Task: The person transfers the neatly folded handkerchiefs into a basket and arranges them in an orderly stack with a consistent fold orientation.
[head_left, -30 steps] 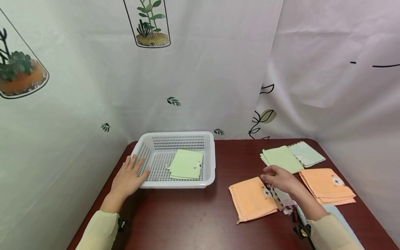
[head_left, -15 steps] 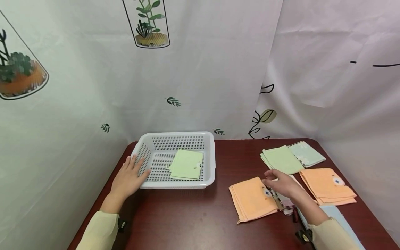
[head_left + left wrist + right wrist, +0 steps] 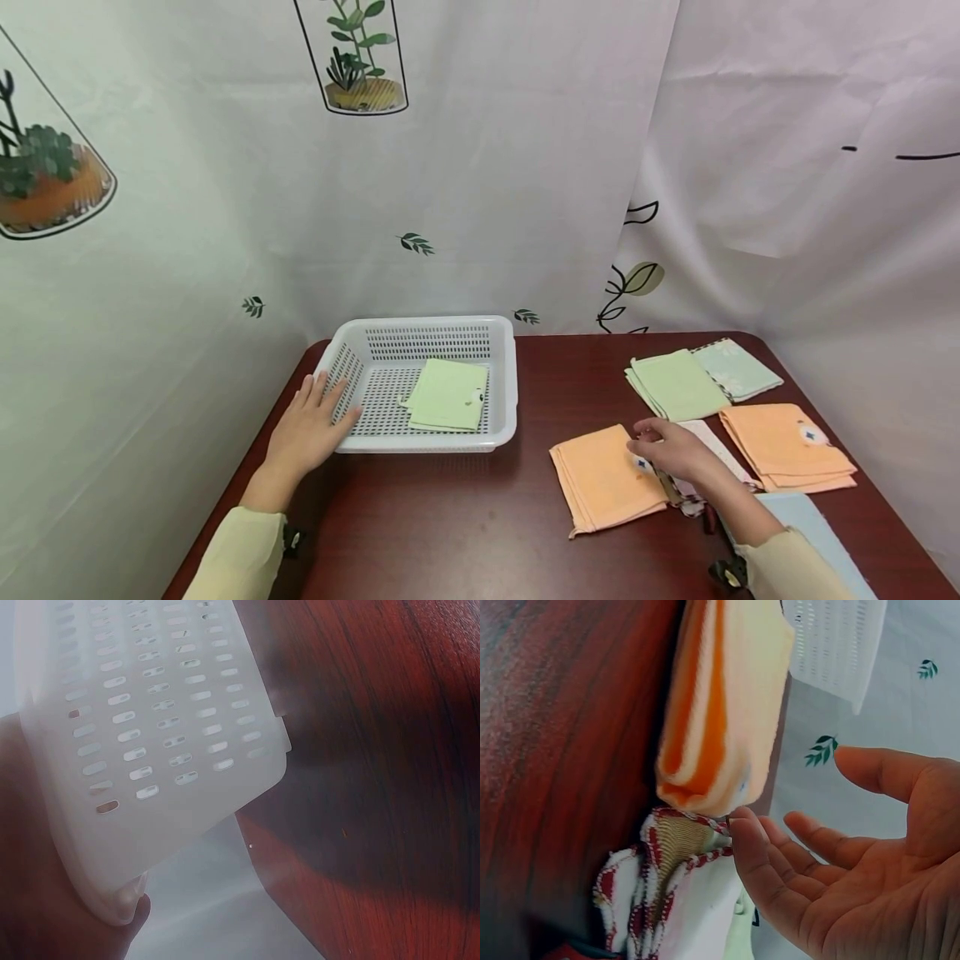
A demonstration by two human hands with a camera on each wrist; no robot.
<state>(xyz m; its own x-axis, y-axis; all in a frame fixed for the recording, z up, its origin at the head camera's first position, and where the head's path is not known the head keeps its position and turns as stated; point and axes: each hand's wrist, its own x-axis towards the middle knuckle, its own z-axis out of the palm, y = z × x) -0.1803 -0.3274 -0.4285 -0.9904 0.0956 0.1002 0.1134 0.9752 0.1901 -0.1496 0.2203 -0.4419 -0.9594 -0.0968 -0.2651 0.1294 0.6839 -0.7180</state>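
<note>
White slotted basket holds one folded pale-green cloth.

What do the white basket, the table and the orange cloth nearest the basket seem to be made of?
White basket: probably plastic, smooth, with regular moulded-looking slots. Table: wood or wood-look laminate, glossy, with grain lines and soft reflections. Orange cloth: likely towelling or cotton, matte, fuzzy along its thick folds.
</note>
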